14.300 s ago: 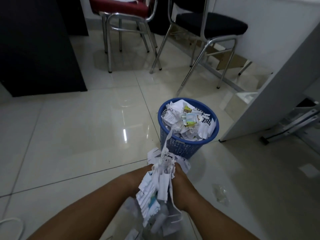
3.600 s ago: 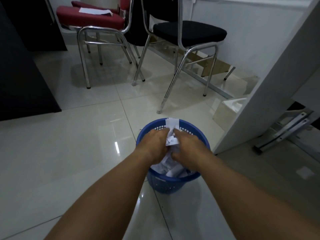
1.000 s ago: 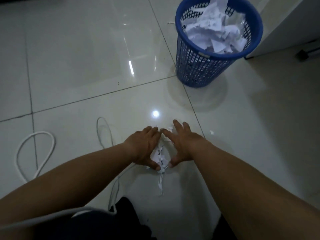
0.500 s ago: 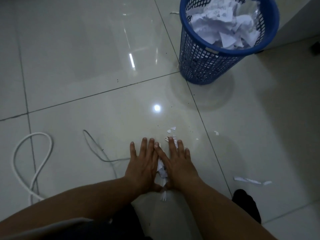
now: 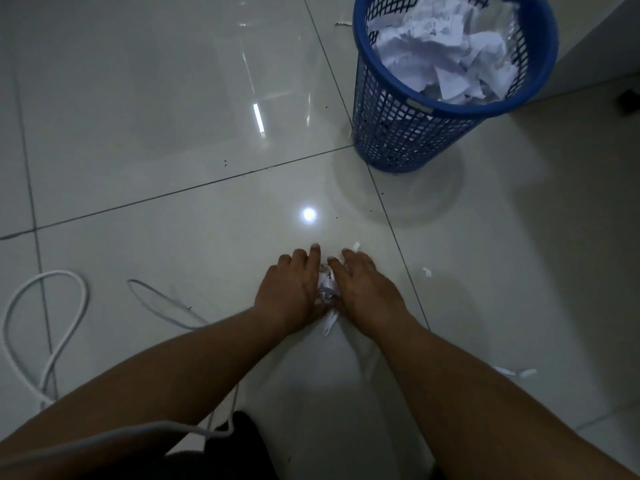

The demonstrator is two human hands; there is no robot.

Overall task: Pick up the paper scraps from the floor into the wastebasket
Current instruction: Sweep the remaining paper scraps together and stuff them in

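Floor (image 5: 173,98): glossy pale tiles with dark joints; it carries everything here.
Basket (image 5: 398,133): blue plastic mesh, upright at the far right, standing on a crossing of tile joints.
Basket contents: crumpled white paper (image 5: 440,53), heaped to just under the rim.
Cord (image 5: 69,306): white, looped on the floor at the left, well apart from the basket.
Left hand (image 5: 291,289): palm down on the floor, fingers bent, cupped against the left side of the scraps.
Right hand (image 5: 363,289): palm down, fingers curved inward, cupped against the right side of the scraps; its fingertips are close to the left hand's.
Scraps (image 5: 325,289): a small white wad squeezed between the two palms, on the tile nearer the person than the basket. Its long axis runs from the person toward the far side, and one strip trails out past the wrists, pointing back at the person.
Loose bits (image 5: 426,271): small white pieces on the floor to the right of the hands, with another pair (image 5: 512,371) farther right and nearer the person.
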